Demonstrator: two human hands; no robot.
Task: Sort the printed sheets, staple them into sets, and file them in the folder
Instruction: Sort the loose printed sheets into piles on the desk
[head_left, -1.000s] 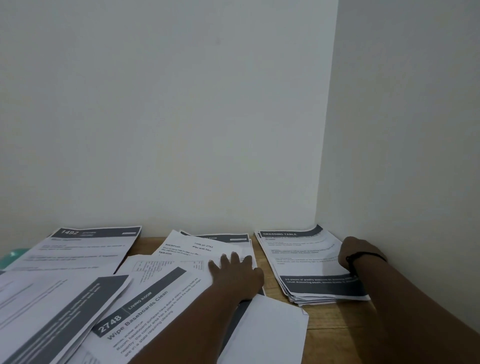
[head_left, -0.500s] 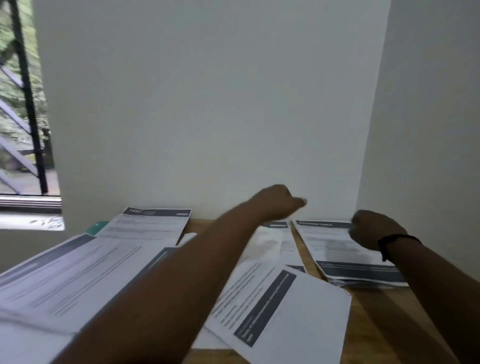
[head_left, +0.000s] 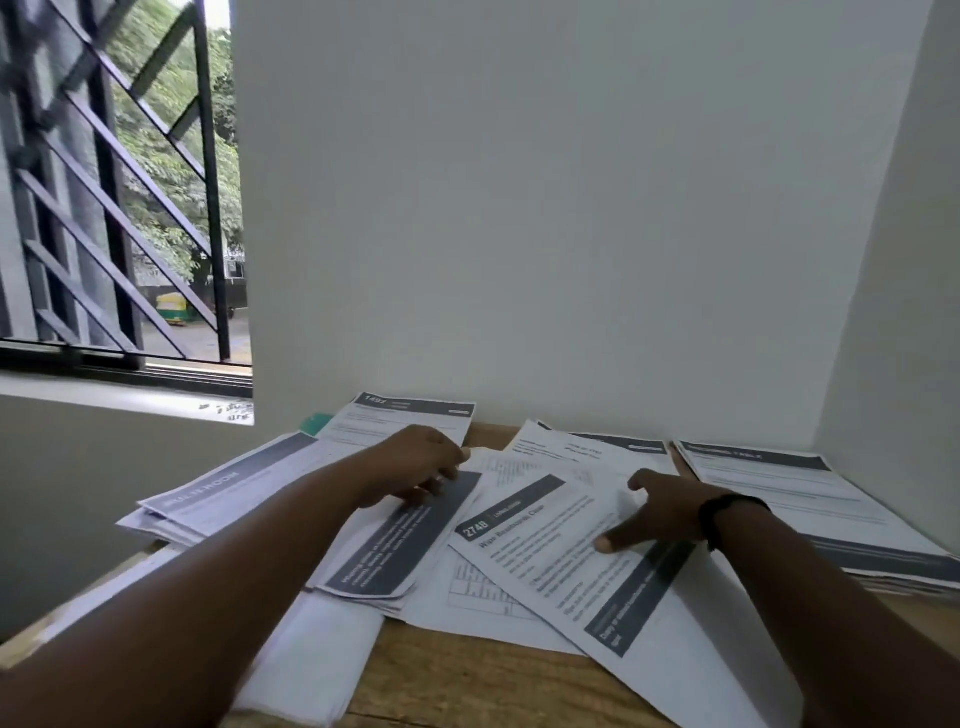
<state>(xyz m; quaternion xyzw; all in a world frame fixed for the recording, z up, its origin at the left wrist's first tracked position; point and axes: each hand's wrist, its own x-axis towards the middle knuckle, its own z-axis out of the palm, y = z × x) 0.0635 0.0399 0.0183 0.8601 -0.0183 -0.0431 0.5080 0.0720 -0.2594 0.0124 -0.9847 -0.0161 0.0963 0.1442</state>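
From the head camera, a wooden tabletop (head_left: 467, 670) in the corner of a white-walled room carried many printed sheets in loose piles. The left hand (head_left: 415, 470) reached forward over a stack of sheets (head_left: 384, 545) with a dark grey band along one edge; its fingers were curled down onto the top sheet near that stack's far end, though whether they pinched the paper or only rested on it could not be told. The right hand (head_left: 660, 512), with a black band (head_left: 724, 512) on its wrist, lay with fingers spread and fairly straight on a slanted sheet headed "2748" (head_left: 550, 551), the fingertips pressing on the page.

Under that sheet lay a page with a printed grid (head_left: 478, 590). Behind the left hand sat a sheet headed "1492" (head_left: 410, 421) against the back wall, with a bit of teal, maybe the folder (head_left: 316, 423), peeking out beside it. At the left edge another pile (head_left: 223, 499) was stacked at an angle. Along the right wall a neat, thicker pile (head_left: 810, 509) lay flat. More sheets (head_left: 587, 449) rested near the back wall between the two hands.

A window with dark diagonal bars (head_left: 119, 208) opened at upper left, with green trees beyond.
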